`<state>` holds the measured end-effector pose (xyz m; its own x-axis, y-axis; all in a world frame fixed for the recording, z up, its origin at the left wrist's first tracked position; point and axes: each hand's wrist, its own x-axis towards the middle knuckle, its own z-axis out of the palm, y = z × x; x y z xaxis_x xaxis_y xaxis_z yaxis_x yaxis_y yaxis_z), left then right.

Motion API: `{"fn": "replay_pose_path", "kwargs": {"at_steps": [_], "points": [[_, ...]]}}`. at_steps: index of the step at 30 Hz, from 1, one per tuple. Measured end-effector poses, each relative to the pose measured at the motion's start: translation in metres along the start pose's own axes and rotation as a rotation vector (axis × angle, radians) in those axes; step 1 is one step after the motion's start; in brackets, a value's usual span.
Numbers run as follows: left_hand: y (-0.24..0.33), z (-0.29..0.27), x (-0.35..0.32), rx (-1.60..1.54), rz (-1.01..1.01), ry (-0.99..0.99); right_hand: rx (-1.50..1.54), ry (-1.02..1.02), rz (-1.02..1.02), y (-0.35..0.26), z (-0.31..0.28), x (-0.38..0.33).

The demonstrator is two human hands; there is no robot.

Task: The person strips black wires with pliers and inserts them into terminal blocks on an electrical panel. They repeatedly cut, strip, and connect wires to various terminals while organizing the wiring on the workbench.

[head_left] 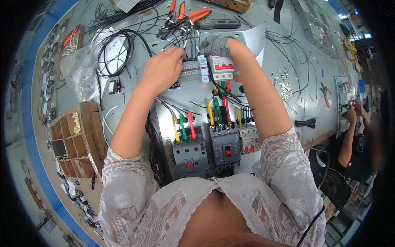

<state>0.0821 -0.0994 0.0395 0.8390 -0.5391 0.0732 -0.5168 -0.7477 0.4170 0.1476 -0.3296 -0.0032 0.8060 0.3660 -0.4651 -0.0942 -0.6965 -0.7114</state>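
Observation:
My bare left hand (163, 68) has its fingers drawn together at the far edge of a terminal block (191, 71), closed on one of the thin black wires (177, 40) there. My right hand (217, 45), in a grey knit glove, is curled just beyond a white circuit breaker with a red switch (222, 67); its fingertips are partly hidden, so I cannot make out what they hold. Between the hands stands a narrow blue-and-white module (203, 69). Closer to me on the metal panel sit a large grey breaker (190, 155) and a dark moulded-case breaker (226, 149), wired in yellow, green and red.
Orange-handled pliers (181, 14) and a grey tool (218, 24) lie beyond my hands. A black wire coil (116, 53) and a divided cardboard box (78, 142) are at left. On the right lie cutters (326, 94) and small metal pieces (285, 87); a co-worker's hands (357, 110) work farther right.

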Motion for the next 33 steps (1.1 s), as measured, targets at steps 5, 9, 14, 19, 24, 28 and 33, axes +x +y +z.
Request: {"fn": "replay_pose_path", "kwargs": {"at_steps": [5,9,14,19,24,28,33], "points": [[-0.001,-0.005,0.005,0.062,0.055,-0.165,0.037,-0.006,0.023,-0.013,-0.003,-0.009],[0.005,-0.007,0.009,0.075,0.108,-0.162,-0.092,0.087,0.117,-0.020,0.004,-0.004],[0.007,0.001,0.006,0.055,0.156,-0.064,-0.029,0.079,0.155,-0.001,0.005,0.023],[0.006,0.002,0.004,0.086,0.191,-0.039,-0.023,0.093,0.102,-0.010,0.004,0.022],[0.010,-0.001,0.007,0.104,0.216,-0.055,0.060,0.141,0.035,0.014,0.010,0.037],[0.008,0.001,0.006,0.124,0.190,-0.073,0.110,0.090,-0.010,0.001,0.009,0.026],[0.013,0.000,0.011,0.122,0.135,-0.131,0.177,0.087,0.007,-0.006,0.010,0.020]]}}
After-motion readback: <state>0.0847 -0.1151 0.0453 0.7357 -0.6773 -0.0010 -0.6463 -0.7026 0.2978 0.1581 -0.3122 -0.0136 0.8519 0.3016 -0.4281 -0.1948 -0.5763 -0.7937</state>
